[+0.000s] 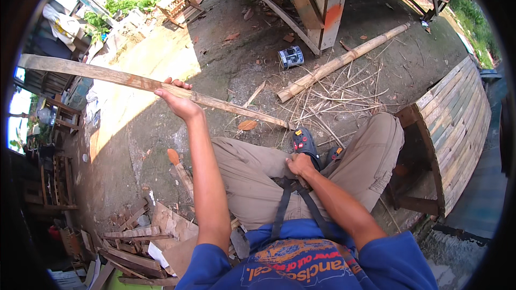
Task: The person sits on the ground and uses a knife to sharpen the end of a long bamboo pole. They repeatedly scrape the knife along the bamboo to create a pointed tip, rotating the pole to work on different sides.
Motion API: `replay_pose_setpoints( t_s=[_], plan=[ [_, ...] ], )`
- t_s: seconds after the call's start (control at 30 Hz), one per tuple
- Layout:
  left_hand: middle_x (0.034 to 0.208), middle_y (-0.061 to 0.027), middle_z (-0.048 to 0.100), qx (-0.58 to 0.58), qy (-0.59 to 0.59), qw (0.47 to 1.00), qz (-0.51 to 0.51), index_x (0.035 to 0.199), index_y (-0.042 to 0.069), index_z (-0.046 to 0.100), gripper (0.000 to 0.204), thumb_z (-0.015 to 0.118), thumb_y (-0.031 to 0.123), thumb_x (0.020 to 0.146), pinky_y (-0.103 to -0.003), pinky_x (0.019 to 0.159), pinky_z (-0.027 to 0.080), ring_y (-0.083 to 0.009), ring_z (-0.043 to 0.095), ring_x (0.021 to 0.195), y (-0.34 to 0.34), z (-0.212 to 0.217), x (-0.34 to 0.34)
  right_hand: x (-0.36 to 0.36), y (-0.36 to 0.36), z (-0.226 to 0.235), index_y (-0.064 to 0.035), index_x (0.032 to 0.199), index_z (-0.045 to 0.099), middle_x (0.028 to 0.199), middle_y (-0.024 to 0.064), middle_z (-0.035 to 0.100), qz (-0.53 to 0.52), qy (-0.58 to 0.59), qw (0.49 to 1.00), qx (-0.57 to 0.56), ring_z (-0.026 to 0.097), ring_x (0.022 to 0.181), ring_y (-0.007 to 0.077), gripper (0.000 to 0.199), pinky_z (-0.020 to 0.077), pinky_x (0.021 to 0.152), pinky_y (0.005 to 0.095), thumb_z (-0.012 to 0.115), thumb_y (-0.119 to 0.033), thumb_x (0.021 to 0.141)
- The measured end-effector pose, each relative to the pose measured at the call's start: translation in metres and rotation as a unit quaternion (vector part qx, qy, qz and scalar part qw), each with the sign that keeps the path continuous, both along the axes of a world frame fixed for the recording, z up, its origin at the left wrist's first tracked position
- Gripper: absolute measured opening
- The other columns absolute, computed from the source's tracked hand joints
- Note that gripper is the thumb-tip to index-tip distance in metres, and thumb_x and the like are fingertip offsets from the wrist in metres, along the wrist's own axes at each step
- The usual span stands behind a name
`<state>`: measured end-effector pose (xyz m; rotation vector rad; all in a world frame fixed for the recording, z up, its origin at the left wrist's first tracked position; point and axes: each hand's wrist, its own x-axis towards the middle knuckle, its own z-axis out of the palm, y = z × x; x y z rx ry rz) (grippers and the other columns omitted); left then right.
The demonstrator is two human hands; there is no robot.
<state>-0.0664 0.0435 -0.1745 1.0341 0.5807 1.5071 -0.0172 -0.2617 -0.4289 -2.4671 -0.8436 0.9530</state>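
Observation:
A long, flat split bamboo strip slants from the far left down to the shoe in front of me. My left hand is closed around it near its middle, thumb and fingers on either side. The strip's narrow end rests beside the dark clog-style shoe, which has small coloured charms on it. My right hand lies closed against my lap between my bent legs. Whatever it grips, if anything, is hidden by the hand. Thin bamboo shavings are strewn on the ground past my feet.
A bamboo pole lies beyond the shavings, near a tipped-over can. A wooden table frame stands behind it. At right is a slatted wooden bench; at lower left, a heap of scrap wood.

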Motion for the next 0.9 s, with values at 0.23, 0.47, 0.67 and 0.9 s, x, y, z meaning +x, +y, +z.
replay_pose_setpoints(
  t_s=[0.23, 0.47, 0.67, 0.9],
  plan=[
    [0.083, -0.0009, 0.047, -0.011, 0.025, 0.999, 0.034, 0.116, 0.005, 0.046, 0.064, 0.027, 0.065, 0.102, -0.028, 0.068, 0.044, -0.0120, 0.046, 0.071, -0.002, 0.001, -0.001, -0.003, 0.005, 0.025, 0.0019, 0.107, 0.070, 0.110, 0.0292, 0.066, -0.005, 0.040, 0.999, -0.026, 0.064, 0.105, 0.0444, 0.045, 0.0505, 0.096, 0.0474, 0.056, -0.039, 0.092],
    [0.083, -0.0009, 0.047, 0.006, 0.037, 0.999, 0.039, 0.116, 0.005, 0.046, 0.063, 0.026, 0.064, 0.102, -0.029, 0.068, 0.044, -0.0117, 0.046, 0.072, -0.005, 0.004, 0.006, -0.007, 0.002, 0.011, 0.0031, 0.099, 0.070, 0.099, 0.0277, 0.069, 0.001, 0.015, 1.000, 0.013, 0.069, 0.093, 0.0387, 0.047, 0.0550, 0.085, 0.0455, 0.054, -0.041, 0.093],
    [0.084, -0.0010, 0.048, 0.003, 0.022, 0.999, 0.025, 0.116, 0.005, 0.046, 0.064, 0.026, 0.064, 0.102, -0.030, 0.068, 0.045, -0.0115, 0.047, 0.072, -0.002, 0.000, -0.002, -0.005, 0.011, 0.071, -0.0049, 0.081, 0.052, 0.067, 0.0072, 0.056, -0.260, 0.273, 0.895, 0.237, 0.057, 0.055, 0.0159, 0.040, 0.0492, 0.053, 0.0335, 0.059, -0.041, 0.098],
    [0.082, -0.0008, 0.049, 0.001, 0.032, 0.999, 0.040, 0.118, 0.005, 0.047, 0.067, 0.027, 0.066, 0.101, -0.029, 0.068, 0.044, -0.0120, 0.047, 0.072, 0.001, -0.002, -0.001, -0.047, -0.027, 0.219, -0.0055, 0.096, 0.040, 0.072, 0.0070, 0.049, -0.139, 0.127, 0.656, 0.731, 0.048, 0.057, 0.0166, 0.028, 0.0461, 0.056, 0.0331, 0.057, -0.028, 0.099]
  ],
)
